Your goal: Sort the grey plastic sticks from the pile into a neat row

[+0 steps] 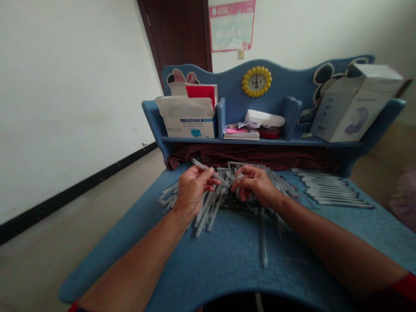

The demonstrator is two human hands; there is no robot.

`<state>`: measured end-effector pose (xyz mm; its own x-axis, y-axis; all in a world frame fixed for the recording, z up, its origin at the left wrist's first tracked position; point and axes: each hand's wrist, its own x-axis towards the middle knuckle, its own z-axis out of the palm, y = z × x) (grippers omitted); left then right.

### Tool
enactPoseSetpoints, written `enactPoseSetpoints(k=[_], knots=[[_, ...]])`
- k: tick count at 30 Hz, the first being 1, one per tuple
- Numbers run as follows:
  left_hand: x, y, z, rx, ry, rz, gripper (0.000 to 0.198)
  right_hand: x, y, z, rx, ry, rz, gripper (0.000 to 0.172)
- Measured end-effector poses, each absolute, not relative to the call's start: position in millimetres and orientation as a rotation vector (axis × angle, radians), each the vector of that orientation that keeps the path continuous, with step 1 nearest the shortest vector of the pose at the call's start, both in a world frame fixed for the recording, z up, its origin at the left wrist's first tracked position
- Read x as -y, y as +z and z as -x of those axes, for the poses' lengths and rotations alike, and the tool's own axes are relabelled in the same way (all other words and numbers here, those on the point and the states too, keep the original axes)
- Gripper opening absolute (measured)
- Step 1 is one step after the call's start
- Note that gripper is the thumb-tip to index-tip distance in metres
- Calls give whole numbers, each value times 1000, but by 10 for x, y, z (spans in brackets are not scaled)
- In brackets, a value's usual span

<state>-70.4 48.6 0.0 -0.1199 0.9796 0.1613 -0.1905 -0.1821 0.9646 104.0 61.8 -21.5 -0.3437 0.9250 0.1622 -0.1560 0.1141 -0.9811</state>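
Observation:
My left hand (194,189) is closed around a thin translucent plastic tube (210,170), which slants down to the right toward my other hand. My right hand (255,184) is closed, its thumb and fingers pinched near the tube's lower end; what they hold is too small to make out. Beneath both hands lies a loose pile of similar translucent tubes (208,212) on the blue table (224,260). Small dark pieces (232,203) lie in the middle of the pile, partly hidden by my right hand. One single tube (263,242) points toward me.
On the right, several tubes with dark ends (331,190) lie side by side in a row. A red-black checked cloth (247,157) is bunched under the shelf (273,141). The shelf holds a mask box (188,121), a white carton (344,108) and booklets (240,135).

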Motion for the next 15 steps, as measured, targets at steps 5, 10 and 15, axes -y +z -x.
enactPoseSetpoints(k=[5, 10, 15], knots=[[-488, 10, 716, -976, 1514, -1017, 22, -614, -208, -1032, 1312, 1475, 734, 24], [-499, 33, 731, -934, 1530, -937, 19, -617, -229, -1006, 1241, 1436, 767, 22], [-500, 59, 730, -908, 1519, -849, 14, -615, -254, -983, 1204, 1462, 810, 25]])
